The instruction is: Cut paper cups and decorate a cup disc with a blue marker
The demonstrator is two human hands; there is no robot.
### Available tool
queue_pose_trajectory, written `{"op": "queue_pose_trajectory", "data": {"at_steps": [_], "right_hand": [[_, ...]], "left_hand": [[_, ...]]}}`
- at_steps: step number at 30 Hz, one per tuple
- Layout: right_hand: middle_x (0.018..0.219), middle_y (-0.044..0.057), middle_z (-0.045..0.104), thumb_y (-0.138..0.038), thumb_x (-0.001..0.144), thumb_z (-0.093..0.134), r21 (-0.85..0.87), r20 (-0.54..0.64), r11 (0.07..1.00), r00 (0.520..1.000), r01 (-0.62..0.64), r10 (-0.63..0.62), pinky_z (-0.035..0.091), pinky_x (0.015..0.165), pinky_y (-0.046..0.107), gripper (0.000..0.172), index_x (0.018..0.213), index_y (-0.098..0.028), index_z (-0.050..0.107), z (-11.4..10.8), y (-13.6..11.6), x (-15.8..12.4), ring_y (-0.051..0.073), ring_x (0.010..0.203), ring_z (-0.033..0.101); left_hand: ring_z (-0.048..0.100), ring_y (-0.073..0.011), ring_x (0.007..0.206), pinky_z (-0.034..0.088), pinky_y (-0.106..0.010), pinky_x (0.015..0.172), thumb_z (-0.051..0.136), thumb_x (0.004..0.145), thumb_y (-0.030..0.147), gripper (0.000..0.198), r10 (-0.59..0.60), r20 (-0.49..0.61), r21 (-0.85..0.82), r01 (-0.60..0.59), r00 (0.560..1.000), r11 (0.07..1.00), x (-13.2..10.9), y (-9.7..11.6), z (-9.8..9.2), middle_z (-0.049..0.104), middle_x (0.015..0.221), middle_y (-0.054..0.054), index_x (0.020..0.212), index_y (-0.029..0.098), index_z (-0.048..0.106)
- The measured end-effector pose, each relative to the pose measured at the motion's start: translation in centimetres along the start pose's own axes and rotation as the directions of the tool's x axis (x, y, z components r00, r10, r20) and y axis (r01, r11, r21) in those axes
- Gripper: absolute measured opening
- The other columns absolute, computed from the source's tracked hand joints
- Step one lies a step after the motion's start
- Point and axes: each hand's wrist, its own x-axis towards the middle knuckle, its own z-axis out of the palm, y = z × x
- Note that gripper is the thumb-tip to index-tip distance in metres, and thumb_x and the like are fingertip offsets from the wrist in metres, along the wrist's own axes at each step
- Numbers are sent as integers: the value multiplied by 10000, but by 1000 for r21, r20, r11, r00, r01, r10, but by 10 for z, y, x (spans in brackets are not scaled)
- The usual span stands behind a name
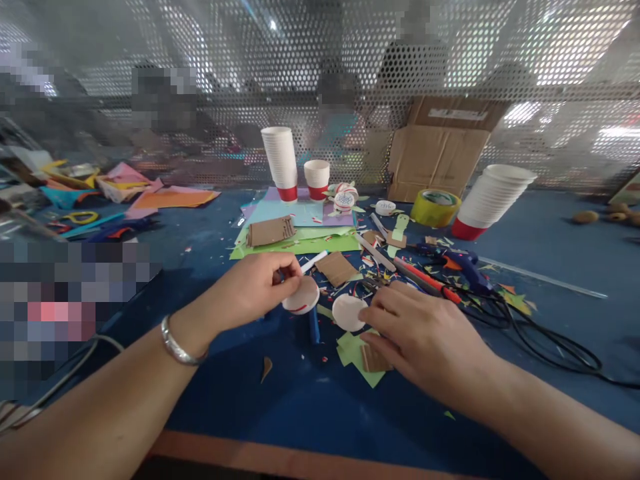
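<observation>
My left hand (273, 283) is closed, thumb and fingers pinching the rim of a round white paper cup base (301, 298) with a red mark along its edge. A second white cup base (349, 312) sits just right of it, its right edge between the thumb and curled fingers of my right hand (405, 327). Whether that piece rests on the table or is slightly raised, I cannot tell. Beneath the left piece, a blue stick-like thing (314, 325) shows in part. Green paper scraps (367, 373) and a small cardboard piece (374, 359) lie by my right thumb.
Behind are stacked paper cups (280, 160), a tilted cup stack (493, 197), yellow tape (436, 208) and a cardboard box (435, 160) before a perforated screen. A blue glue gun (467, 267) with black cable lies right. Coloured paper (175, 197) and scissors (83, 217) are left.
</observation>
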Motion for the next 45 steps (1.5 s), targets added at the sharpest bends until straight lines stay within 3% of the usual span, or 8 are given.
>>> {"op": "queue_pose_trajectory", "data": {"at_steps": [6, 11, 13, 18, 24, 31, 41, 45], "right_hand": [[827, 39, 625, -180, 966, 541, 366, 31, 930, 999, -41, 32, 418, 683, 296, 187, 854, -172, 690, 6, 7, 5, 171, 781, 564], [737, -21, 575, -445, 963, 578, 822, 282, 397, 896, -410, 342, 412, 566, 224, 289, 845, -187, 636, 5, 15, 10, 99, 613, 519], [718, -27, 562, -474, 958, 574, 837, 347, 311, 876, -450, 334, 409, 539, 222, 311, 850, -188, 627, 7, 15, 12, 93, 576, 512], [902, 32, 672, -285, 965, 576, 628, 142, 738, 969, -248, 204, 461, 737, 259, 167, 961, -193, 715, 9, 9, 9, 144, 825, 622], [885, 30, 665, -306, 924, 620, 409, 310, 891, 948, -199, 70, 449, 671, 276, 141, 983, -219, 714, -3, 1, 1, 169, 776, 621], [889, 22, 651, -244, 834, 682, 361, 420, 902, 905, -237, 69, 439, 626, 264, 81, 903, -205, 665, -6, -3, 3, 161, 737, 585], [735, -29, 609, -88, 781, 663, 515, 373, 810, 924, -281, 83, 403, 519, 208, 128, 776, -203, 608, -15, -5, -1, 100, 597, 531], [713, -32, 593, -181, 850, 664, 624, 310, 721, 943, -300, 124, 419, 534, 205, 88, 789, -201, 603, -19, -6, 1, 95, 604, 520]], "left_hand": [[538, -139, 619, 321, -282, 568, 526, 842, 261, 129, 22, -36, 256, -12, 999, 967, -3, -2, -5, 648, 713, 10, 756, 217, 612], [505, -145, 626, 292, -291, 555, 523, 829, 262, 141, 63, 16, 328, -65, 998, 942, -8, -2, -7, 625, 728, 5, 698, 213, 542], [512, -144, 621, 293, -291, 554, 531, 830, 271, 117, 66, 31, 304, -72, 997, 950, -10, -1, -6, 630, 730, 8, 728, 219, 556], [498, -137, 576, 277, -288, 532, 536, 822, 271, 104, 59, 45, 291, -70, 997, 954, -12, 3, -6, 612, 666, 28, 728, 226, 543], [486, -124, 561, 272, -278, 510, 528, 807, 245, 88, 82, 119, 278, -112, 990, 954, -16, 1, -9, 601, 654, 44, 721, 229, 537], [466, -103, 533, 284, -263, 504, 548, 831, 247, 115, 131, 126, 182, -152, 983, 971, -21, 4, -8, 576, 623, 46, 721, 214, 551], [610, -107, 677, 484, -225, 627, 640, 874, 320, 154, 179, -16, -395, -171, 984, 903, -22, 17, 12, 668, 785, 4, 887, 182, 574], [641, -109, 735, 507, -217, 664, 628, 869, 219, 99, 190, -164, -340, -236, 968, 910, -29, 30, 20, 694, 866, -13, 955, 171, 613]]}}
